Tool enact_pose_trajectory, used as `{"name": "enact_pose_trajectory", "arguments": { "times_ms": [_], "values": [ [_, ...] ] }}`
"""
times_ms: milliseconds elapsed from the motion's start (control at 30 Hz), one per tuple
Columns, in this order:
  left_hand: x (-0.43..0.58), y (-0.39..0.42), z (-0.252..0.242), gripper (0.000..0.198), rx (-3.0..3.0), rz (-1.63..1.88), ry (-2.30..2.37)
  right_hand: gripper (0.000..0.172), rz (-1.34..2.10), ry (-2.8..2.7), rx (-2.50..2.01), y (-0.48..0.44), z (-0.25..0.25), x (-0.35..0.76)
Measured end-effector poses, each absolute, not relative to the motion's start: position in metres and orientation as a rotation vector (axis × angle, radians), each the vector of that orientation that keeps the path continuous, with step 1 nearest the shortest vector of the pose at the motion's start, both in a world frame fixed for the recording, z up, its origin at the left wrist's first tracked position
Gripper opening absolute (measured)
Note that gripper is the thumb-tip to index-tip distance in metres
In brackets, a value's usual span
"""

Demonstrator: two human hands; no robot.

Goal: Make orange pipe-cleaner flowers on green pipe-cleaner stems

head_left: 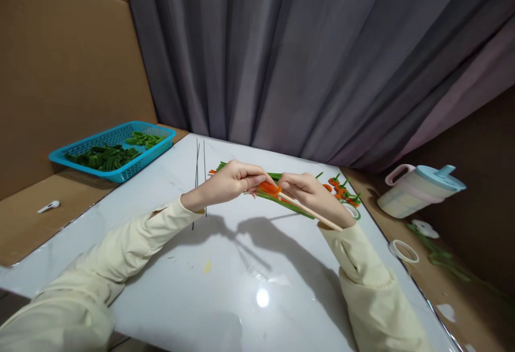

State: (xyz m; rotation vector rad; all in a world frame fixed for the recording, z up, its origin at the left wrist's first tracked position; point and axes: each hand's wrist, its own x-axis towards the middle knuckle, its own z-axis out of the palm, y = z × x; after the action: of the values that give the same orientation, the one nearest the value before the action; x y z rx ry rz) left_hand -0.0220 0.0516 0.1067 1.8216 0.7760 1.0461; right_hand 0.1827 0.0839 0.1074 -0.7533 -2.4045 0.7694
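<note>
Over the middle of the white table, my left hand is closed, its thumb and fingers gripping an orange pipe cleaner. The orange piece sits around the far end of a pale wooden stick, which slants down to the right along my right palm and wrist. Close beside it, my right hand is pinched at the right end of the orange piece; its fingertips partly hide what they hold. Behind and below both hands lies a bundle of green pipe cleaners, partly covered by them.
Orange shapes with green stems lie at the back right, near a tape roll. Thin dark wires lie left. A blue basket holds green leaf shapes. On the right stand a lidded cup and another tape roll.
</note>
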Motion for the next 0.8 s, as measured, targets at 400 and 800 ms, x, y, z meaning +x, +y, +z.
{"name": "enact_pose_trajectory", "arguments": {
  "times_ms": [400,800],
  "values": [
    [-0.012,0.062,0.095,0.020,0.858,1.139,0.660,0.009,-0.215,-1.842,-0.832,0.078,0.052,0.137],
    [-0.013,0.056,0.077,0.028,2.671,1.336,1.211,0.029,-0.549,-2.535,-0.919,0.061,0.088,0.157]
  ]
}}
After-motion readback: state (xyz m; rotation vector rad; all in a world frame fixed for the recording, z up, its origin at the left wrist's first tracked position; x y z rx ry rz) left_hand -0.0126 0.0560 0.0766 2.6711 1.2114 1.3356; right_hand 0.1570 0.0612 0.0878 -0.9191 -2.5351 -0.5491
